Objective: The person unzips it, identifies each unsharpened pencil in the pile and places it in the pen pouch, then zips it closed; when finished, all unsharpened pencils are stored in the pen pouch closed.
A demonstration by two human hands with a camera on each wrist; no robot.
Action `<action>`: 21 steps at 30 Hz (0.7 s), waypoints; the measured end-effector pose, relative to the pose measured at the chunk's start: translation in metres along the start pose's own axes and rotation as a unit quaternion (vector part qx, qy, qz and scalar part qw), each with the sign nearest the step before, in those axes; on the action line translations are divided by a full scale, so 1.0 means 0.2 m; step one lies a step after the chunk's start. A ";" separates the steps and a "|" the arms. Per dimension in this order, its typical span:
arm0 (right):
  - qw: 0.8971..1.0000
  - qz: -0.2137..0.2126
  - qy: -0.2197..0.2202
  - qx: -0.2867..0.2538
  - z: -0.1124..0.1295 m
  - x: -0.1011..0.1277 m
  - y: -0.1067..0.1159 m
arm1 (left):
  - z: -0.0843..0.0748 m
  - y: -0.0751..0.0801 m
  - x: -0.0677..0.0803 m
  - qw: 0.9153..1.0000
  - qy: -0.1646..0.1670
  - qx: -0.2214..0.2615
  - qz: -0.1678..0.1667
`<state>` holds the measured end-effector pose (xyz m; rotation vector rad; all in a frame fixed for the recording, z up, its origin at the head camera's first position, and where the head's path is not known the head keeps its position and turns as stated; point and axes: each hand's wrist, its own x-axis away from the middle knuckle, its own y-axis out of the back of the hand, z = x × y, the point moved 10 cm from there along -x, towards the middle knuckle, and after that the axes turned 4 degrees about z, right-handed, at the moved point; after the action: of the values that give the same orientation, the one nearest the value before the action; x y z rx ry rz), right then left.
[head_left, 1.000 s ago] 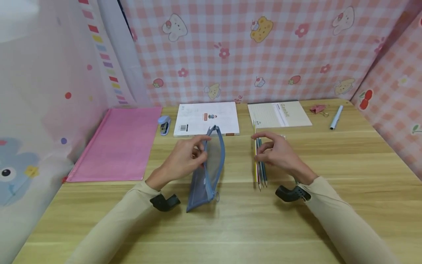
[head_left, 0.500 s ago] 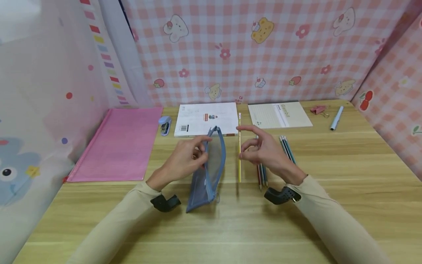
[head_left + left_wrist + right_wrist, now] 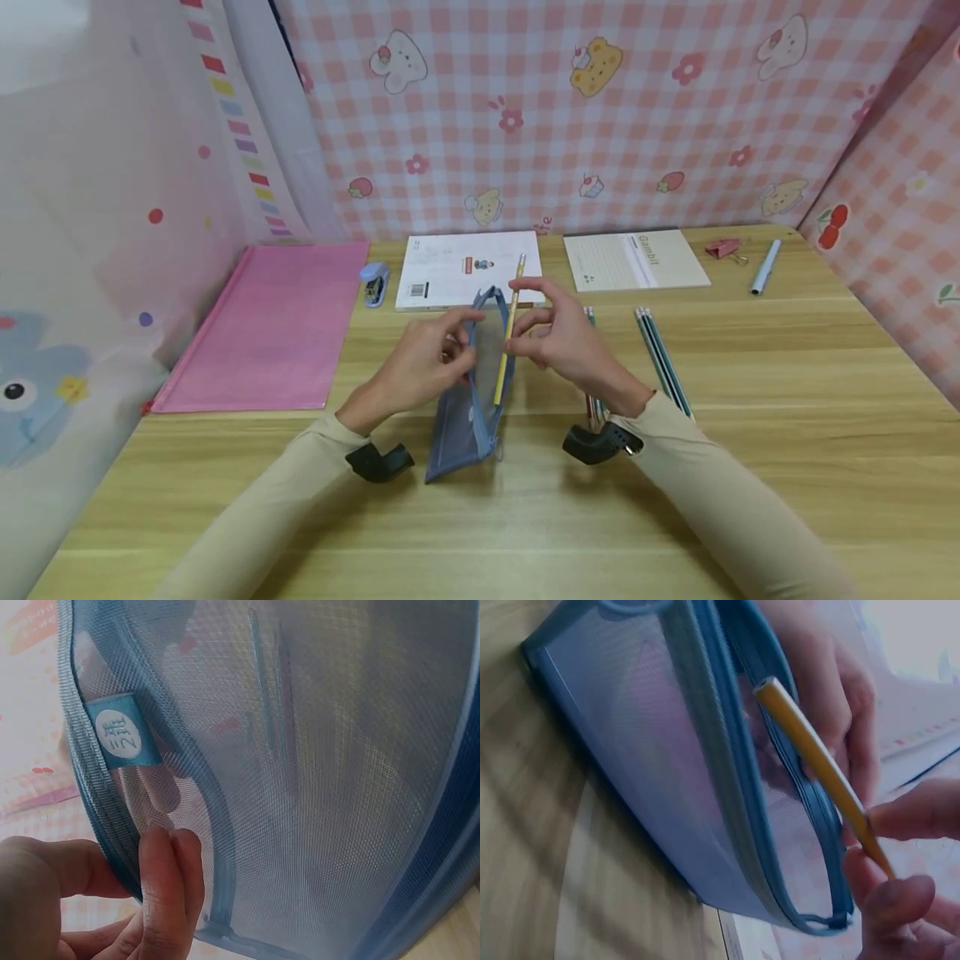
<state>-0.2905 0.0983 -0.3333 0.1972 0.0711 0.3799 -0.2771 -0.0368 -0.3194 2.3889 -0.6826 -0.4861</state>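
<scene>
My left hand [image 3: 423,358] pinches one edge of a blue mesh pencil case [image 3: 456,429], which stands on the table with its zipped mouth gaping. In the left wrist view a small blue label [image 3: 124,731] shows on the case close to my fingers. Between thumb and fingers, my right hand [image 3: 566,346] holds a yellow pencil [image 3: 501,379]. The pencil slants over the mouth of the case, its lower end at the opening. That end looks flat and unsharpened in the right wrist view, where the pencil [image 3: 817,754] crosses the zipper edge.
Several pencils [image 3: 591,407] lie partly behind my right wrist, with dark green pencils [image 3: 663,358] to their right. Along the back are a pink folder [image 3: 270,325], stapler [image 3: 374,284], white book [image 3: 442,267], notepad [image 3: 637,260], binder clip [image 3: 723,247] and light blue pen [image 3: 766,267].
My right hand has lifted the yellow pencil off the pencil group and carried it left to the case's mouth. The left hand and the case have barely moved.
</scene>
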 end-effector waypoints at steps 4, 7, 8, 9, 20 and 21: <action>0.996 0.000 0.003 0.089 0.02 0.02 -0.06 | 0.01 0.00 0.00 1.000 0.007 0.008 -0.002; 0.988 0.008 0.005 0.155 0.04 0.03 -0.11 | 0.01 0.00 0.01 1.000 0.009 0.012 -0.007; 0.986 0.010 0.005 0.169 0.05 0.04 -0.12 | 0.01 0.00 0.01 1.000 0.008 0.013 -0.008; 0.984 0.012 0.005 0.180 0.05 0.04 -0.13 | 0.01 0.01 0.01 1.000 0.007 0.012 -0.010; 0.971 0.053 0.016 0.233 0.07 0.08 -0.17 | 0.00 0.01 0.01 1.000 0.006 0.013 -0.015; 0.971 0.045 0.022 0.234 0.08 0.08 -0.15 | 0.00 0.01 0.01 1.000 0.008 0.014 -0.015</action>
<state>-0.2626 0.0748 -0.3252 0.6612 0.1955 0.4549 -0.2769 -0.0400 -0.3185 2.4297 -0.6524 -0.4728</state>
